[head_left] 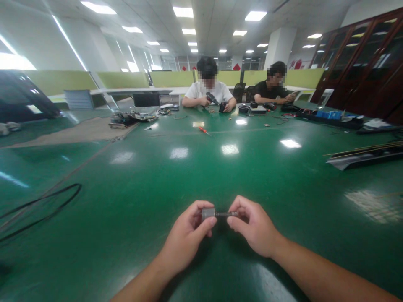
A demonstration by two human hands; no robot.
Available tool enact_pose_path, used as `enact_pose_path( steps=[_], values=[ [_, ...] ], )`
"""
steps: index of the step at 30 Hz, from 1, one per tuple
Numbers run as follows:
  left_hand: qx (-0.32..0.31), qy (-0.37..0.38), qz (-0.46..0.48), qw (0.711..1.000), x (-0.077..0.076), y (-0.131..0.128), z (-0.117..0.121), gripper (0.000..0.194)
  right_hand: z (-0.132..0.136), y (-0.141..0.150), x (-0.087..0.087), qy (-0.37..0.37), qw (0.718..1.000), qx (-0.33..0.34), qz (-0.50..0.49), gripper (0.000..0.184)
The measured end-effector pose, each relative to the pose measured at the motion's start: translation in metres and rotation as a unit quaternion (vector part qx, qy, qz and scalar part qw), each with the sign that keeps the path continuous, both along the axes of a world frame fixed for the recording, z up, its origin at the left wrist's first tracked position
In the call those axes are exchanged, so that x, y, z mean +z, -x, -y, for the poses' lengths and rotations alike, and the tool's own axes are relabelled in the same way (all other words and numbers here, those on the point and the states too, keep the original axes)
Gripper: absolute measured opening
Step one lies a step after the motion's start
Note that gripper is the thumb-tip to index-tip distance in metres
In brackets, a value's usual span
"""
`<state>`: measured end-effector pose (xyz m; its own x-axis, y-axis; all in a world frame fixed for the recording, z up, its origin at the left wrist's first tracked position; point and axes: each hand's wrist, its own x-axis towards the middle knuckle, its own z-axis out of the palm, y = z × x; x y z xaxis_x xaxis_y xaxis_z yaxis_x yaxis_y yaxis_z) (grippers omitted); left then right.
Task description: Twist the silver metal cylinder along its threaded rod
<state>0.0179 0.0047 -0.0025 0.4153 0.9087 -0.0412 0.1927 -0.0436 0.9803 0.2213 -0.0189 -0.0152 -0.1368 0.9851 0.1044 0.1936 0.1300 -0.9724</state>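
Both of my hands meet low over the green table, just in front of me. My left hand pinches a small grey metal cylinder between thumb and fingers. A thin dark shaft sticks out of the cylinder to the right. My right hand is closed around the far end of that shaft. The piece is held level, slightly above the tabletop.
A black cable loops at the left. A red-handled screwdriver lies mid-table. A dark rail with thin rods lies at the right. Two people sit at the far side among tools and parts.
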Motion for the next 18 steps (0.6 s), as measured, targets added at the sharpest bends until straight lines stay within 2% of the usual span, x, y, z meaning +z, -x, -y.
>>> enact_pose_path(
  steps=[18],
  values=[
    [0.001,0.005,0.010,1.000,0.0030,-0.0008,-0.0002,0.026,0.0008,0.0010,0.0028,0.000,1.000,-0.012,-0.006,0.008]
  ],
)
